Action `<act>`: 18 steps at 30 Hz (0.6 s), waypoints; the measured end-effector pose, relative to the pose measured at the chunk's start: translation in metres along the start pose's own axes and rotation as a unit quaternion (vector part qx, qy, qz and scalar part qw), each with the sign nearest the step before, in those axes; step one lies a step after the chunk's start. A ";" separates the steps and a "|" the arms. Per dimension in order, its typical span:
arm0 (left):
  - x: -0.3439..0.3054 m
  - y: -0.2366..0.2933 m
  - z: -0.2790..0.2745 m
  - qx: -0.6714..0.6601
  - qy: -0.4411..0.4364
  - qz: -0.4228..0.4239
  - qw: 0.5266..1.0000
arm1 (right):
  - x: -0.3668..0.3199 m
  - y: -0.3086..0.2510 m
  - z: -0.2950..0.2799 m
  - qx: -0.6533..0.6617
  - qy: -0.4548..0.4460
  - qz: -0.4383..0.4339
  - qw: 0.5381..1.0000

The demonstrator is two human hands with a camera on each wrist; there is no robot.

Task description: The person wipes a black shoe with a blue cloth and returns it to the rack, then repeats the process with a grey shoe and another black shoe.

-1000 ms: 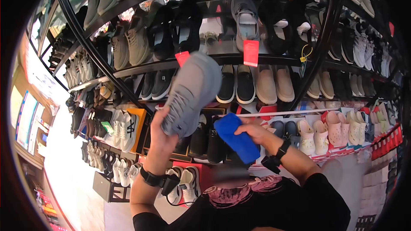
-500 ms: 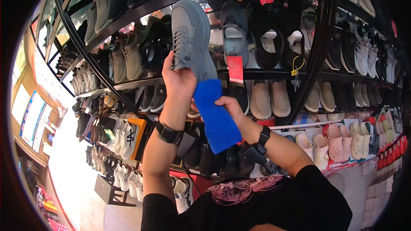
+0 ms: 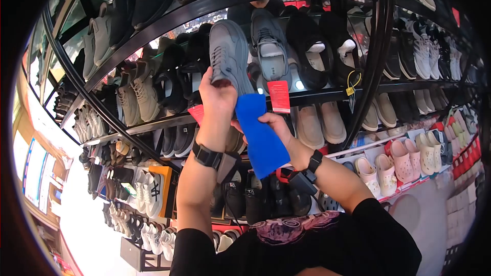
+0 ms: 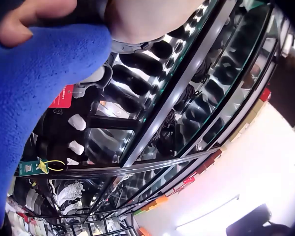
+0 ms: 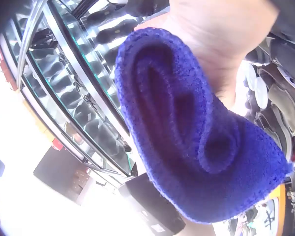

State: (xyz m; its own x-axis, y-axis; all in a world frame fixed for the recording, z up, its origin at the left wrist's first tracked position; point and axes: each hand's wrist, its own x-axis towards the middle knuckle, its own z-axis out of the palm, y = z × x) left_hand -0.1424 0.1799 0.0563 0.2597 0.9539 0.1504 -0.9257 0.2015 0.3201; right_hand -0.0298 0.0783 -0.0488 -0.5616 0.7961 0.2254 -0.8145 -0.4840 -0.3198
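In the head view my left hand (image 3: 219, 92) grips the heel end of a grey lace-up sneaker (image 3: 228, 53), its toe pointing up toward the shelf. My right hand (image 3: 279, 130) pinches a folded blue cloth (image 3: 258, 135) just below the shoe's heel; the cloth's top edge meets or overlaps the heel. A similar grey sneaker (image 3: 271, 53) sits on the shelf behind, near a red tag (image 3: 279, 96). The blue cloth (image 5: 187, 128) hangs in curled folds in the right wrist view. In the left wrist view the cloth (image 4: 39, 78) covers the left side.
Black-framed shelves (image 3: 307, 97) full of shoes stand in front. Black shoes (image 3: 312, 53) rest right of the grey one. Pale clogs (image 3: 401, 161) line a lower shelf at the right, and an orange box (image 3: 166, 191) stands at the lower left.
The left hand has raised the grey sneaker and turned it more upright, then lowered it slightly. The right hand has brought the blue cloth left, close to the heel.
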 end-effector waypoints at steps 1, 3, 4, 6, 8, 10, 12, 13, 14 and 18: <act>0.008 0.000 0.004 -0.008 0.029 0.007 1.000 | 0.004 -0.004 0.004 0.003 0.008 -0.003 1.000; 0.022 0.001 0.007 -0.014 0.042 0.013 0.999 | 0.010 -0.013 0.006 0.008 -0.004 -0.001 1.000; 0.031 0.001 0.008 -0.015 0.040 0.010 0.999 | 0.013 -0.017 0.006 0.016 -0.016 0.003 1.000; 0.046 -0.001 0.011 -0.056 0.045 -0.009 0.997 | 0.019 -0.025 0.006 -0.011 0.018 -0.018 1.000; 0.056 -0.005 0.014 -0.063 0.047 -0.010 0.997 | 0.024 -0.031 0.005 -0.040 0.053 -0.038 0.997; 0.068 -0.010 0.017 -0.071 0.047 -0.010 0.996 | 0.029 -0.039 0.002 -0.074 0.067 -0.073 0.992; 0.080 -0.016 0.016 -0.069 0.070 -0.010 0.995 | 0.035 -0.043 -0.002 -0.079 0.071 -0.088 0.990; 0.084 -0.019 0.014 -0.067 0.067 -0.010 0.995 | 0.036 -0.045 -0.003 -0.080 0.073 -0.101 0.989; 0.090 -0.021 0.011 -0.069 0.065 -0.013 0.995 | 0.038 -0.046 -0.005 -0.082 0.075 -0.103 0.988; 0.104 -0.027 0.005 -0.073 0.084 -0.019 0.994 | 0.040 -0.044 -0.004 -0.092 0.128 -0.130 0.979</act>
State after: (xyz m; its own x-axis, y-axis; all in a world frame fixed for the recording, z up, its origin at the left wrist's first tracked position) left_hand -0.0895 0.2724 0.0677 0.2574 0.9661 -0.0217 -0.9493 0.2570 0.1810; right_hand -0.0156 0.1333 -0.0295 -0.2645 0.9600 0.0915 -0.8722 -0.1977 -0.4474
